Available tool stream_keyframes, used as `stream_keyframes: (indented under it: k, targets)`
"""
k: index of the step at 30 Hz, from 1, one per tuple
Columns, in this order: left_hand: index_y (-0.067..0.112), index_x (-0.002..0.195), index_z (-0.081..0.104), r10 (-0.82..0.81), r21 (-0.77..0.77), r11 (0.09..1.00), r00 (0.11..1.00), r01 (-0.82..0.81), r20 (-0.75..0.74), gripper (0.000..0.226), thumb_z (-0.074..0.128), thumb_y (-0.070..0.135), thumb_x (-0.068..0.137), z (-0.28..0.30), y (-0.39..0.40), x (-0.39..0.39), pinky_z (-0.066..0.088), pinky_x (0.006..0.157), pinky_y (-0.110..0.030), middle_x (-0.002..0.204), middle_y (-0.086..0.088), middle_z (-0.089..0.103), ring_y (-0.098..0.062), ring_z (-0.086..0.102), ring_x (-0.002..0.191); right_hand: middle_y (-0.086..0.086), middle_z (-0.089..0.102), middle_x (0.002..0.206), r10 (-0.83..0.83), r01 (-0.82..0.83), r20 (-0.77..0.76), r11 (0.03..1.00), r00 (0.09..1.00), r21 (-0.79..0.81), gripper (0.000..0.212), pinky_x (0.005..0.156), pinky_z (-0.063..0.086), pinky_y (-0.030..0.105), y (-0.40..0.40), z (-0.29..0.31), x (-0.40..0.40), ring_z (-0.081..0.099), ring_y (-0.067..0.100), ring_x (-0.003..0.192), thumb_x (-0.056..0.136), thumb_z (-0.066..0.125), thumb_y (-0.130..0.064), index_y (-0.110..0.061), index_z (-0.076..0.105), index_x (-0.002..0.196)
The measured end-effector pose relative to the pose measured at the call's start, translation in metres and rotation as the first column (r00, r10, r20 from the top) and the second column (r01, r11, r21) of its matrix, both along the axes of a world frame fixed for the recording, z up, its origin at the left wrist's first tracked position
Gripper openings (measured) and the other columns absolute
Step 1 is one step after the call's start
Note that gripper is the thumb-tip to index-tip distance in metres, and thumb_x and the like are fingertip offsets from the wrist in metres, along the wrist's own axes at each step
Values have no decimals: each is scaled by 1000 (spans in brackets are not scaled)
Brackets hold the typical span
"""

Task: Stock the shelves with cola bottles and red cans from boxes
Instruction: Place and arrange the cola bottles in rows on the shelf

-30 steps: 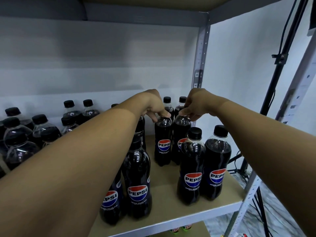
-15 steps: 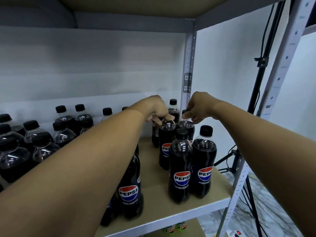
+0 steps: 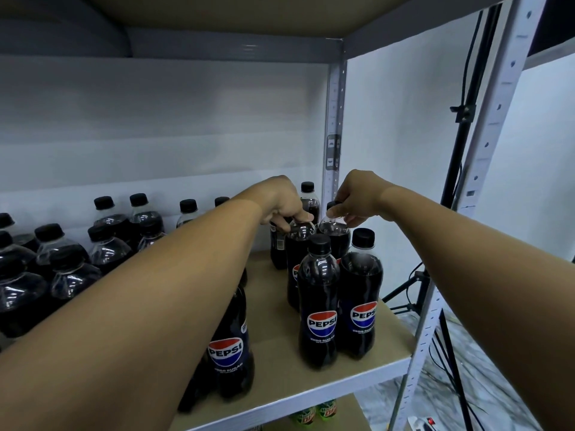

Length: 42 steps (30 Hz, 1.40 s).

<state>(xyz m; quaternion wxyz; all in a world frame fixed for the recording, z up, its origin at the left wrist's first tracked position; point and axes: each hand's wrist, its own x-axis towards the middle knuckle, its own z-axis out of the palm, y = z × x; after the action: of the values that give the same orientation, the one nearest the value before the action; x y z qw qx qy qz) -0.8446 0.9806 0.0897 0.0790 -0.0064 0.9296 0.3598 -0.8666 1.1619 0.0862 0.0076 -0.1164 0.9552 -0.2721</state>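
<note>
Bottles of cola (image 3: 318, 309) are standing at the front of the shelf (image 3: 314, 381). Behind them, the left hand (image 3: 281, 202) is pinching the cap of one upright bottle (image 3: 297, 259), and the right hand (image 3: 357, 194) is pinching its neighbour's (image 3: 337, 237) cap. More bottles (image 3: 74, 247) are crowding the back left.
</note>
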Motion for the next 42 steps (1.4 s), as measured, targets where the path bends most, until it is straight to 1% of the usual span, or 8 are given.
stream_keyframes:
  k: [7,15,20,27,31,35,38,42]
  targets:
    - [1,128,58,-10,-11,1000,999,9,-42,54,85,19,85,-2,-2,-1,57,100,-46,145,-16,55,-28,76,91,15,77,88,-8,7,-11,1000,1000,-16,29,84,62,43,1,-5,-2,77,28,83,84,83,-25,-1,77,99]
    - [2,120,62,-29,-70,997,997,23,-76,53,89,23,80,-2,-5,-2,62,90,-42,125,-15,63,-30,77,90,17,76,89,-58,61,30,991,998,-117,31,79,64,42,1,-5,3,77,30,80,80,87,-24,-2,75,99]
    - [3,122,63,-38,-44,998,997,35,-66,57,91,24,77,0,-8,-1,63,89,-41,123,-14,65,-28,78,89,16,72,97,-39,43,41,991,998,-123,45,76,64,42,-1,-1,8,76,31,81,79,87,-21,-6,70,117]
    - [2,119,67,-47,55,997,996,52,-79,50,83,35,86,16,-27,-6,63,88,-37,112,-11,72,-23,73,99,6,65,111,-36,38,-51,999,998,30,54,57,62,29,-8,11,4,70,27,92,86,73,-54,-10,70,118]
    - [0,113,69,27,-48,998,973,-39,-229,39,80,29,89,32,-48,-32,63,88,-42,109,-16,73,-27,75,96,4,57,121,-62,64,-69,998,996,27,49,69,65,39,-14,23,-15,71,30,96,90,73,-43,-8,68,124]
    - [2,113,68,16,-207,976,966,-72,-258,43,82,33,87,36,-55,-61,61,92,-44,108,-18,72,-31,73,101,16,62,130,-42,55,-95,989,995,138,45,79,63,45,-27,28,-45,73,36,93,95,68,-40,-7,67,125]
    - [2,95,65,-55,-368,929,965,-44,-255,39,80,38,88,37,-51,-80,60,82,-38,96,-16,71,-28,68,80,22,61,133,4,19,-107,977,994,215,48,81,62,46,-34,29,-68,74,37,88,96,66,-41,-3,66,125]
    - [8,73,53,-104,-523,851,965,-39,-241,46,77,43,90,34,-47,-101,50,67,-33,79,-12,63,-25,58,64,12,63,127,14,9,-111,979,994,205,49,76,64,43,-34,24,-95,75,32,85,91,73,-42,-10,66,128]
